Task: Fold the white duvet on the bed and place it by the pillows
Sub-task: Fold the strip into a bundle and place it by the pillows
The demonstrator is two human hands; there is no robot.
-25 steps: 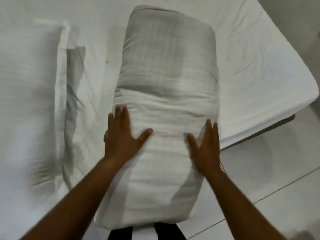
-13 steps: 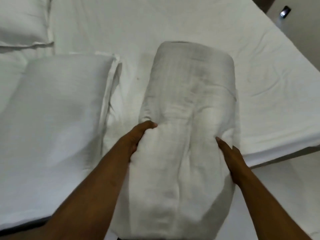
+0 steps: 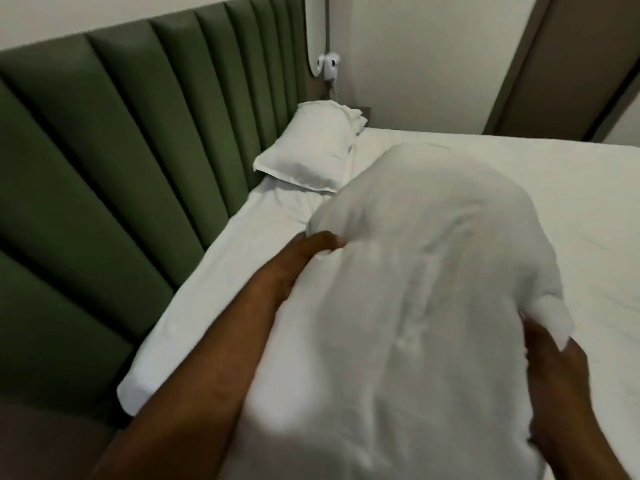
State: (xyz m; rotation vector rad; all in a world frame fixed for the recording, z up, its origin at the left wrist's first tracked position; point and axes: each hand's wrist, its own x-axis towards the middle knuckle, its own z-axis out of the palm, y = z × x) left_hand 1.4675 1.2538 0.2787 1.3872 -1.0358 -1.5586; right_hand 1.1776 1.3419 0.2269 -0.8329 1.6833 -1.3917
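The folded white duvet [image 3: 415,289] fills the lower middle of the head view as a thick bundle, raised off the bed [image 3: 554,188]. My left hand [image 3: 311,247] grips its left edge, fingers tucked under the fabric. My right hand [image 3: 554,362] holds its right side, partly hidden by the cloth. One white pillow [image 3: 311,154] lies against the headboard beyond the bundle. The near part of the bed under the duvet is hidden.
A green padded headboard [image 3: 121,150] runs along the left. A white wall phone [image 3: 329,65] with a cord hangs above the pillow. A brown door frame [image 3: 540,64] stands at the right. White sheet lies to the right of the bundle.
Both hands went from pressing flat on the duvet to gripping its sides, and the bundle came up off the bed. The view swung up toward the headboard.
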